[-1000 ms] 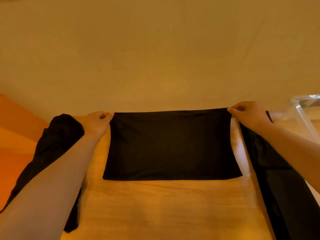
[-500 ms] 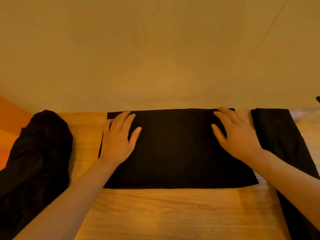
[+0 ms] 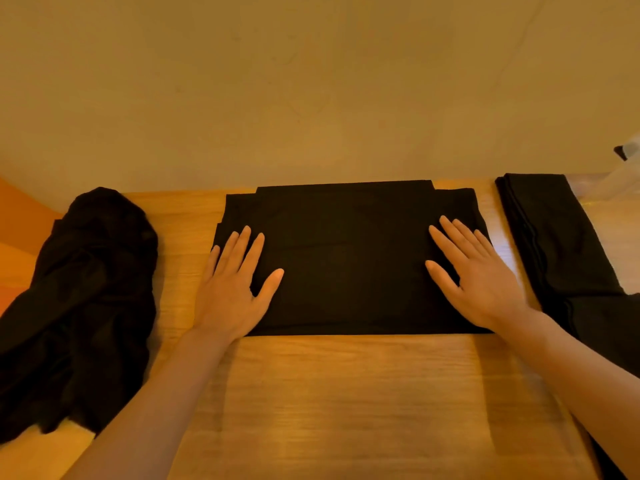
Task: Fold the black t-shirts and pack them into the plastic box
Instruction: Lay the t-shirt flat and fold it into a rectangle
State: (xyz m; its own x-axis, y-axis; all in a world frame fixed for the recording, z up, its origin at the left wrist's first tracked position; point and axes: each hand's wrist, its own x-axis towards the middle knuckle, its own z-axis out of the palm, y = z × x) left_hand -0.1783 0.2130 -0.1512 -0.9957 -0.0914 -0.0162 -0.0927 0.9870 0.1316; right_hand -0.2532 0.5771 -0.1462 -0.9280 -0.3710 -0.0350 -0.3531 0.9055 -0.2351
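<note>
my left hand [image 3: 232,289] and right hand [image 3: 479,277] lie flat, fingers straight, pressing the folded black t-shirt [image 3: 349,258] on the wooden table [image 3: 346,403].

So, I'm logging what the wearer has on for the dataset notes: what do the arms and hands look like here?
Both forearms are bare, with no sleeve in view. The left hand and right hand wear no gloves, and no rings, watch or bracelets show on fingers or wrists. The nails look short and unpainted.

Wooden table [image 3: 346,393] under black t-shirts [image 3: 349,258]
</note>
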